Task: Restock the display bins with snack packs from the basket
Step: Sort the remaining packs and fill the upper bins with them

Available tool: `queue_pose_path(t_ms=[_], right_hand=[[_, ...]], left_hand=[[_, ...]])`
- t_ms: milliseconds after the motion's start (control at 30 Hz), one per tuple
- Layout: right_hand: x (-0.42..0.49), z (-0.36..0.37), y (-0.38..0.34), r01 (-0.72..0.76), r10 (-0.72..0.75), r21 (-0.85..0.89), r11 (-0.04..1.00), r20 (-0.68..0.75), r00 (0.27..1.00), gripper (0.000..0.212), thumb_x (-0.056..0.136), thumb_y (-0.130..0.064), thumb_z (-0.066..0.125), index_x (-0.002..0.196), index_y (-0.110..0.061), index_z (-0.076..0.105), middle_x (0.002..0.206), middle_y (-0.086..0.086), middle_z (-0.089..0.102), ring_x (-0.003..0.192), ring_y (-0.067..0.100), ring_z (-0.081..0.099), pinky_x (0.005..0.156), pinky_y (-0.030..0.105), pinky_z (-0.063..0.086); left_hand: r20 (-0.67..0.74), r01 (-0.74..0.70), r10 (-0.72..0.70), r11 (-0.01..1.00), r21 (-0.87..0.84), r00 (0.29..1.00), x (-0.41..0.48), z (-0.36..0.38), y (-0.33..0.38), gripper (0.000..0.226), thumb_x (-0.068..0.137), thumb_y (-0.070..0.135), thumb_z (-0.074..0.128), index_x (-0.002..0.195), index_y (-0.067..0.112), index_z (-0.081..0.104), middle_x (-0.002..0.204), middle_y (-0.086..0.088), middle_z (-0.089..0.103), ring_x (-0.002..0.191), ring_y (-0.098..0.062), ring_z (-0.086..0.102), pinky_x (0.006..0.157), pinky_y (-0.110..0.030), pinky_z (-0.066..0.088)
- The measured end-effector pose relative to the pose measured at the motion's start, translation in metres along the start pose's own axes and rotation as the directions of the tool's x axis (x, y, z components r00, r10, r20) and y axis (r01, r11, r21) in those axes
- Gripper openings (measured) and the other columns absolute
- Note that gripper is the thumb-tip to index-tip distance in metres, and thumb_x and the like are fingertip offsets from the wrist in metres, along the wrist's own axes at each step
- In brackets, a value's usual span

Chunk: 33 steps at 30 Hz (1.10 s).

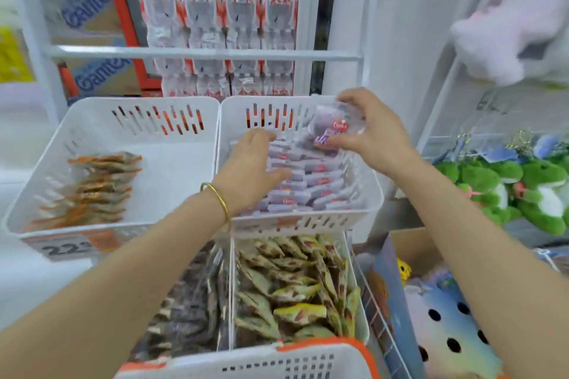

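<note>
My right hand (368, 132) holds a clear purple snack pack (331, 128) over the far right corner of the upper right white bin (234, 120). Rows of purple-labelled packs (308, 181) fill that bin. My left hand (251, 168), a gold bangle on its wrist, lies flat on the packs at the bin's left side, fingers extended. The upper left white bin (172, 169) holds a short row of orange-edged packs (92, 188). At the bottom edge is the rim of a white and orange basket (277, 363); its contents are hidden.
Two lower bins hold dark packs (191, 311) and green-yellow packs (292, 286). A white shelf rail (200, 54) crosses behind, with stacked red-white packages (215, 24). Green plush toys (508, 188) hang at right, a cardboard box with toys (431, 301) stands lower right.
</note>
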State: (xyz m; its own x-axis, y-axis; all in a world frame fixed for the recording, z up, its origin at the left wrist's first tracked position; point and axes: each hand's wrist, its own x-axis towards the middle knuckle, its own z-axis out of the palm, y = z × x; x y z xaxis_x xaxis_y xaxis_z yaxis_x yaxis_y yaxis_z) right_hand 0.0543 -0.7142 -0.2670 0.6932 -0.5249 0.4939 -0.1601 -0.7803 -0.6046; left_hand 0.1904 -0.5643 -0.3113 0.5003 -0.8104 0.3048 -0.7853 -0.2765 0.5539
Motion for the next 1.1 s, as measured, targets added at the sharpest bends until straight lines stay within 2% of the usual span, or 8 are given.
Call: queue_pose_path(t_ms=[133,333,433,567,733,867,1000,1100], right_hand=[[0.065,0.034,0.024,0.093,-0.091,-0.102,0.990,0.025,0.996,0.053,0.074,-0.012,0.077,0.121,-0.015,0.052,0.121,0.002,0.058,0.112,0.019,0.054,0.088,0.026,0.040],[0.113,0.072,0.054,0.075,-0.026,-0.181,0.981,0.257,0.966,0.061,0.080,-0.025,0.074,0.135,-0.015,0.049,0.133,0.008,0.047,0.122,0.020,0.044,0.087,0.014,0.026],[0.116,0.076,0.059,0.055,0.011,-0.195,0.979,0.324,0.946,0.062,0.082,-0.028,0.072,0.137,-0.015,0.047,0.129,0.004,0.049,0.118,0.018,0.047,0.090,0.018,0.030],[0.112,0.069,0.057,-0.099,0.091,0.016,0.995,0.259,0.962,0.055,0.078,-0.011,0.075,0.128,-0.014,0.052,0.113,0.000,0.055,0.087,0.015,0.060,0.071,0.025,0.053],[0.105,0.050,0.063,-0.163,0.157,0.315,0.935,0.047,0.987,0.037,0.078,0.004,0.071,0.103,-0.018,0.053,0.094,0.002,0.060,0.085,0.023,0.064,0.072,0.038,0.059],[0.098,0.044,0.063,0.027,-0.021,0.024,0.999,-0.219,0.975,0.031,0.078,-0.002,0.068,0.104,-0.016,0.059,0.098,-0.003,0.060,0.089,0.015,0.055,0.077,0.020,0.039],[0.090,0.061,0.072,-0.022,-0.042,-0.343,0.939,-0.180,0.983,0.031,0.086,0.002,0.052,0.116,-0.009,0.055,0.109,0.010,0.052,0.096,0.024,0.051,0.074,0.022,0.031],[0.084,0.077,0.082,-0.083,0.060,-0.299,0.951,-0.086,0.994,0.033,0.090,0.002,0.045,0.121,-0.007,0.052,0.121,0.017,0.047,0.099,0.028,0.050,0.078,0.016,0.039]], left_hand=[[0.073,0.042,-0.062,0.968,0.247,0.995,0.046,0.004,-0.031,0.053,0.092,0.030,0.055,0.137,0.007,0.040,0.143,-0.013,0.032,0.134,-0.029,0.028,0.111,-0.035,0.022],[0.100,0.067,-0.105,0.942,0.328,0.989,0.072,0.018,-0.050,0.053,0.095,0.033,0.048,0.140,0.008,0.036,0.150,-0.013,0.025,0.140,-0.028,0.019,0.114,-0.035,0.016],[0.102,0.058,-0.096,0.946,0.320,0.990,0.072,0.023,-0.053,0.054,0.095,0.034,0.046,0.140,0.006,0.035,0.152,-0.013,0.023,0.141,-0.028,0.016,0.114,-0.035,0.016],[0.088,0.062,-0.091,0.955,0.290,0.992,0.074,0.026,-0.057,0.052,0.094,0.034,0.048,0.137,0.005,0.040,0.146,-0.013,0.032,0.137,-0.029,0.024,0.114,-0.039,0.023],[0.088,0.051,-0.080,0.955,0.292,0.993,0.075,0.024,-0.054,0.053,0.096,0.031,0.046,0.141,0.005,0.033,0.154,-0.013,0.020,0.143,-0.026,0.013,0.115,-0.034,0.014],[0.094,-0.038,0.007,0.944,0.329,0.996,0.082,0.029,-0.048,0.060,0.098,0.032,0.041,0.148,0.007,0.018,0.158,-0.009,0.005,0.146,-0.022,0.003,0.118,-0.034,0.008],[0.153,-0.136,0.071,0.871,0.472,0.986,0.098,0.035,-0.040,0.061,0.100,0.037,0.030,0.151,0.012,0.008,0.159,-0.004,-0.006,0.146,-0.018,-0.006,0.119,-0.040,0.006],[0.219,-0.121,0.001,0.836,0.535,0.976,0.108,0.037,-0.038,0.062,0.100,0.042,0.025,0.151,0.013,0.006,0.159,-0.002,-0.008,0.146,-0.017,-0.008,0.119,-0.044,0.005]])
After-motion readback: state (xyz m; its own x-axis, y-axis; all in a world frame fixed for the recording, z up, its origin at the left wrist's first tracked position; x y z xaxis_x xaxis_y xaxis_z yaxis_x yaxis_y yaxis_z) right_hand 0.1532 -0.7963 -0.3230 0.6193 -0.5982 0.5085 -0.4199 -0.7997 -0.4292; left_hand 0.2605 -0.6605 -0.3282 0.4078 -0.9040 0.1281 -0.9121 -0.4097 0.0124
